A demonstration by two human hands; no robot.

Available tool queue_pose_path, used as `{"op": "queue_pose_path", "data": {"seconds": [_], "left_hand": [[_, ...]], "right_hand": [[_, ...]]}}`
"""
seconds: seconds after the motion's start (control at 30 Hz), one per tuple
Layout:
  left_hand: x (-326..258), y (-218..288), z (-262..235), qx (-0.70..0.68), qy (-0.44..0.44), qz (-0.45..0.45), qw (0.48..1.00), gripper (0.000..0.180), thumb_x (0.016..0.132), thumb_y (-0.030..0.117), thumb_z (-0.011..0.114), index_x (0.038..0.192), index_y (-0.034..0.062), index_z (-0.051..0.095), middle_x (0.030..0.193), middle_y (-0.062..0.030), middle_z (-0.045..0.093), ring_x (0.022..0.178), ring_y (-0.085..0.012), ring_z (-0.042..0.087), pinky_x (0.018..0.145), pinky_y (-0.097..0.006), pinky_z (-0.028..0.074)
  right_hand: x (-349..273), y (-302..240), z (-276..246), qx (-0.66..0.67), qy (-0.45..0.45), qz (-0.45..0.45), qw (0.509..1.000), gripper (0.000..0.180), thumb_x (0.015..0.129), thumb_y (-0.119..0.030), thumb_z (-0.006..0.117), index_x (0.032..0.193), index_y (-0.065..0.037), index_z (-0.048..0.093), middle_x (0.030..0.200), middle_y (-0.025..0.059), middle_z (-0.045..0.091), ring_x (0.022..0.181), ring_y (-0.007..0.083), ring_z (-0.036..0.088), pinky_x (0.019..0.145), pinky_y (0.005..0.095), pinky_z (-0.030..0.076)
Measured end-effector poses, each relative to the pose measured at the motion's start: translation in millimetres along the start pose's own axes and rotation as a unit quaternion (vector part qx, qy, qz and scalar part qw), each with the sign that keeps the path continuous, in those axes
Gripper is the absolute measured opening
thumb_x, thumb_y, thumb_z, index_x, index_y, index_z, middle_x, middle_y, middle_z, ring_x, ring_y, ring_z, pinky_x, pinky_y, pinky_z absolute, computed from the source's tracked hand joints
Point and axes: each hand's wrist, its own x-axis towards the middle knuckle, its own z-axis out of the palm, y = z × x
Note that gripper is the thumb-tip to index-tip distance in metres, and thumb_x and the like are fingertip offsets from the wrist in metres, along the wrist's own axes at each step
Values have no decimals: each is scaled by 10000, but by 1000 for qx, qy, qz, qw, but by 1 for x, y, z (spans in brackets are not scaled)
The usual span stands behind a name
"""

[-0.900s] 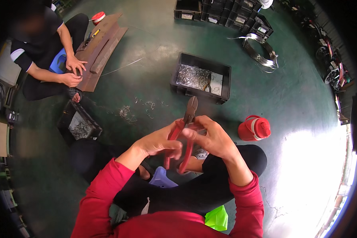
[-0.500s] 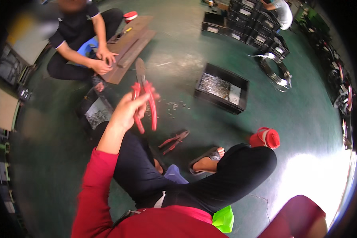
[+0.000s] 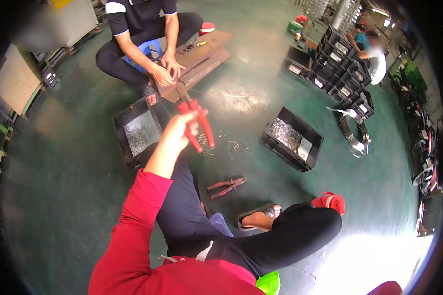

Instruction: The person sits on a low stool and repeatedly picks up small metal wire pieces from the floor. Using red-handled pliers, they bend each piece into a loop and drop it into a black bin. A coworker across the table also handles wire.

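My left hand is closed around red-handled pliers, held up over the floor with the jaws pointing away from me. The jaws overlap the near end of a brown metal beam in the view; whether they touch it, I cannot tell. A second pair of pliers, also red-handled, lies on the floor before my feet. Small metal bits are scattered between the two. My right hand is out of view; only a bit of red sleeve shows at the lower right edge.
Black crates holding metal pieces stand at left and right. Across from me a co-worker sits, hands at the beam. A red jug stands by my right knee. Stacked crates and a wire coil are farther right.
The view has shifted, so the surroundings sit lower and farther right. My left hand, still gripping the pliers, appears closer to the co-worker's hands. My right arm has mostly left the picture.
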Motion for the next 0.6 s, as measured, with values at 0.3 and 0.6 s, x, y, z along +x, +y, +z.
{"op": "queue_pose_path", "data": {"seconds": [0.3, 0.6], "left_hand": [[-3, -2, 3, 8, -9, -7, 1000, 302, 936, 138, 554, 1221, 45, 518, 1245, -152, 569, 558, -35, 436, 496, -189, 378], [-6, -5, 3, 21, -10, -16, 1000, 314, 933, 146, 568, 1225, 47, 511, 1238, -153, 583, 558, -31, 453, 497, -188, 379]], "right_hand": [[1, -9, -4, 3, 5, -14, 1000, 315, 849, -188, 618, 1113, -16, 612, 1078, 123, 615, 970, 221, 590, 801, 335, 483], [7, -13, -9, 4, 1, -25, 1000, 370, 844, -231, 632, 1142, -13, 600, 1106, 130, 610, 1008, 231, 579, 830, 338, 473]]}}
